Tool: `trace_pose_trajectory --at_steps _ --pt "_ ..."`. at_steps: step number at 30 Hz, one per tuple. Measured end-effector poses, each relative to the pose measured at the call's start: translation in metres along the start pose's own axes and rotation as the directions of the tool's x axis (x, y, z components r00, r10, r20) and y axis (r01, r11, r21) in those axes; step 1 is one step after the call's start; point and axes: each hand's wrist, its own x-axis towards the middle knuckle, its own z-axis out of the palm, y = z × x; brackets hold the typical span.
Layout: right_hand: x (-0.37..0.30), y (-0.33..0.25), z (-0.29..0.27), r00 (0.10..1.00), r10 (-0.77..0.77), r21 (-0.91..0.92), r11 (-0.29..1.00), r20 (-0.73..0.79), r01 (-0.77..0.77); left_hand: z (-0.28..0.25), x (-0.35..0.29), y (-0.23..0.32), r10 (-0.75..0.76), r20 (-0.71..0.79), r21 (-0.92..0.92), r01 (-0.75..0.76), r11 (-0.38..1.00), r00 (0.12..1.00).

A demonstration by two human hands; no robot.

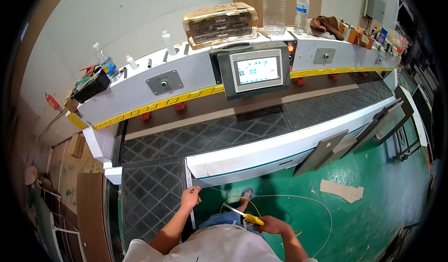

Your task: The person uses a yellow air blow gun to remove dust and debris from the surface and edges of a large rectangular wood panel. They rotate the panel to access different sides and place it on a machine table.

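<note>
My right hand (pixel 274 225), low in the view, is wrapped round the yellow body of an air blow gun (pixel 254 219). Its long thin silver nozzle points up and to the left, in front of my body. A yellow hose (pixel 255 207) loops behind it. My left hand (pixel 190 198) is closed, fingers curled, beside the white edge strip (pixel 189 178) of a black side table (pixel 151 192) with a diamond pattern. Whether anything lies inside those fingers is hidden.
A long white machine (pixel 242 162) with a black patterned bed stands ahead, carrying a screen (pixel 257 71). Grey-brown panels (pixel 322 152) lean against its front right. A pale hose (pixel 330 215) and a cardboard piece (pixel 342 190) lie on the green floor. Bottles and a small drawer box (pixel 219 26) stand on top.
</note>
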Motion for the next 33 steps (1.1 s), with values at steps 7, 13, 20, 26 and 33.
trace_pose_trajectory --at_steps 7,13,20,26,33 --pt "-0.001 -0.009 -0.021 0.999 0.02 -0.016 1.0 -0.048 -0.02 0.0 0.084 0.023 0.261 -0.13 0.259 -0.222 0.94 0.956" --pt "0.016 -0.031 -0.019 0.898 -0.024 0.15 0.984 -0.438 0.1 0.004 0.17 0.101 0.536 -0.037 0.298 -0.503 0.811 0.843" --pt "0.076 -0.06 -0.003 0.763 0.184 0.135 0.983 -0.619 -0.128 0.044 0.31 0.18 0.704 0.078 0.546 -0.621 0.562 0.706" --pt "0.053 -0.078 0.012 0.695 0.503 0.329 0.864 -0.514 -0.382 0.092 0.466 0.207 0.972 0.032 0.888 -0.453 0.079 0.233" --pt "0.001 -0.094 0.051 0.468 0.825 0.414 0.564 -0.316 -0.714 0.098 0.515 0.269 0.888 0.135 0.512 -0.798 0.317 0.439"
